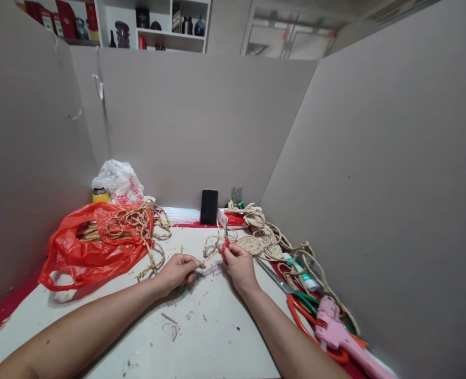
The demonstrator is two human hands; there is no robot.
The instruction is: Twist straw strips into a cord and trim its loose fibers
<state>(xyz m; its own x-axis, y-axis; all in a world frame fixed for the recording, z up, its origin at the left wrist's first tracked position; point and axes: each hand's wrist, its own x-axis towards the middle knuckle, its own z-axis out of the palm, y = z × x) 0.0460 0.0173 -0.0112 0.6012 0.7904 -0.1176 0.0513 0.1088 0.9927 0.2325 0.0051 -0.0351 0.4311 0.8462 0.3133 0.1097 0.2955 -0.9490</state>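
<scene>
My left hand (180, 272) pinches the end of a braided straw cord (210, 256) above the white board (212, 337). The cord runs from its fingertips toward my right hand (239, 267) and loops behind it. In my right hand are small scissors with red handles (225, 247), their blades pointing up and away from me. Just beyond my right hand lies a flat coil of cord (251, 244). Small straw scraps are scattered on the board in front of me.
At left, a red plastic bag (94, 263) holds straw, with braided cord over it. A black phone (209, 207) stands at the back. Along the right lie rope loops (270, 242), large orange-handled scissors (296, 316), a tube (301, 272) and a pink glue gun (335, 329). Grey panels (193, 121) surround the table.
</scene>
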